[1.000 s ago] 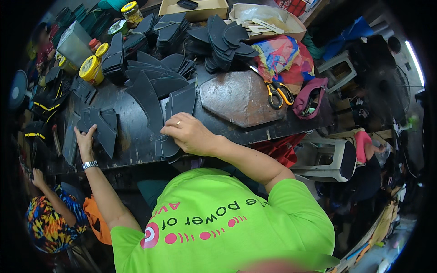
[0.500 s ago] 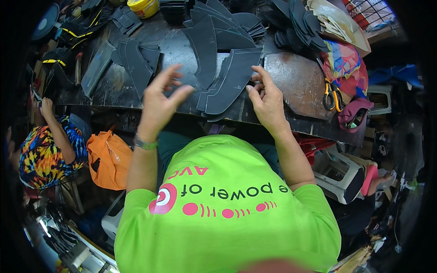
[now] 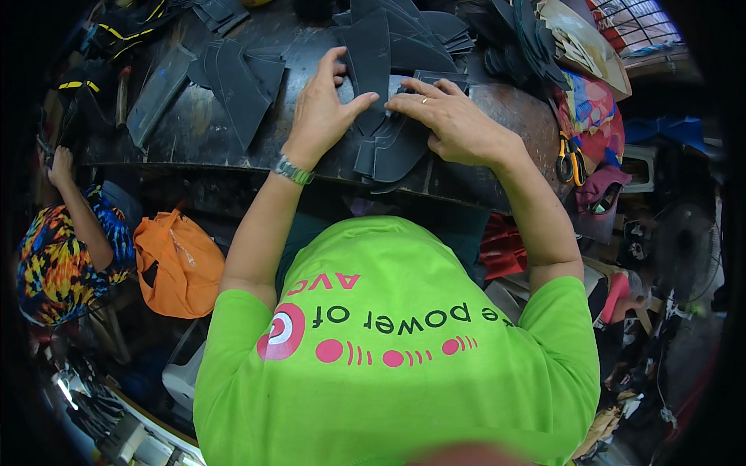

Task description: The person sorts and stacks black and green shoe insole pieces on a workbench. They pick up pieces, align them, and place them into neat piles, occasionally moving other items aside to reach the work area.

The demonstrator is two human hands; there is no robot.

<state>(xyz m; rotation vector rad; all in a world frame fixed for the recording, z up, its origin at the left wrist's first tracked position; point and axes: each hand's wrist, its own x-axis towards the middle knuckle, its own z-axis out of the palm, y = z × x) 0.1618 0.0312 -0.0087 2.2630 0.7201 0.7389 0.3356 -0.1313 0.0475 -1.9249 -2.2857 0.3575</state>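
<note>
My left hand is open over the table, thumb and fingers apart with nothing between them. Beside it stands a long curved dark sheet piece with pale marked lines. My right hand, a ring on one finger, reaches across a stack of dark curved cut pieces near the table's front edge. Its fingers stretch toward the left and cover the stack's upper part; whether they press on it cannot be made out. A small pale patch shows just beyond the right fingertips.
More dark cut pieces lie left on the dark table, others at far right. Orange-handled scissors rest near a colourful cloth bundle. A box stands behind. An orange bag and another person are at left.
My right hand has moved left and over the stack, turning its back upward. My left hand has shifted right and farther up. The whole view has tilted slightly.
</note>
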